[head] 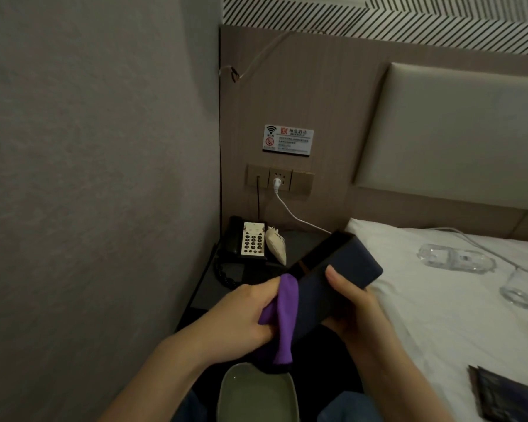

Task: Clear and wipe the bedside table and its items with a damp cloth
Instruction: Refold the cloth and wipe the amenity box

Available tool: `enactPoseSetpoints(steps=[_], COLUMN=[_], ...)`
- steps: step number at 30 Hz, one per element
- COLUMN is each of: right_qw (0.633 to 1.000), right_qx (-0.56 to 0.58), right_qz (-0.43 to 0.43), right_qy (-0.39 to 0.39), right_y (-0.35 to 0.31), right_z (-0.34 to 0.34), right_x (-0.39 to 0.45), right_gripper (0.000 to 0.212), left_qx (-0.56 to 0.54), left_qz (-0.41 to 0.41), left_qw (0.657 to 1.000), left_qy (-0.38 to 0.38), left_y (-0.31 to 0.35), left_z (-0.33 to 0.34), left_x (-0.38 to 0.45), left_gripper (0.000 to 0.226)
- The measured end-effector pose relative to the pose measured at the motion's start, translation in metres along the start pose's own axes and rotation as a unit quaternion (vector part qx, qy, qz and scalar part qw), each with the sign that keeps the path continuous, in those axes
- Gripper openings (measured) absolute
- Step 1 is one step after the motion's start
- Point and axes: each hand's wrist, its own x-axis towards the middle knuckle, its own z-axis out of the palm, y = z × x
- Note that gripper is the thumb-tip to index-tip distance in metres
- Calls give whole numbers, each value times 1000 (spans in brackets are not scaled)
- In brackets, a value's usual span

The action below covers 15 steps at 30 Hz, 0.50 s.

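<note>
The bedside table (209,287), at ten o'clock from the hands, is partly cleared: a telephone (245,242) and pale pouch (276,245) remain on it, while a bottle (456,258) and glass (519,289) lie on the bed (439,315) at three o'clock. The left hand (244,315) grips a purple cloth (279,318) against a dark box (336,269) (matte, open-topped) held by the right hand (352,306). Wiping of the tabletop itself likely remains.

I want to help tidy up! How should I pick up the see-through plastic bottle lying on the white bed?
Probably take the clear plastic water bottle round its middle, reaching down from above. It lies on its side on the white bed sheet, so the rounded body faces up and nothing covers it. Mind the clear drinking glass standing close beside it.
</note>
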Motion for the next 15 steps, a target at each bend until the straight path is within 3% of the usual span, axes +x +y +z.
enactPoseSetpoints(steps=[4, 8, 12, 15], right_qw=[995, 991, 995, 998], right_qx=[87, 119, 97, 43], right_qz=[48, 63, 20, -29], right_qy=[-18, -9, 6, 23], right_y=[-3, 7, 21, 20], right_z=[4, 14, 28, 30], right_x=[0, -9, -16, -18], right_gripper=[70, 66, 66, 72], left_qx=[-9, -52, 123, 136], left_qz=[7, -28, -68, -65], left_qw=[1000, 994, 970, 974], left_qy=[3, 87, 199, 170], left_y=[0, 2, 3, 2], left_z=[-3, 6, 13, 10], left_x=[-2, 2, 10, 10], left_gripper=[33, 32, 32, 35])
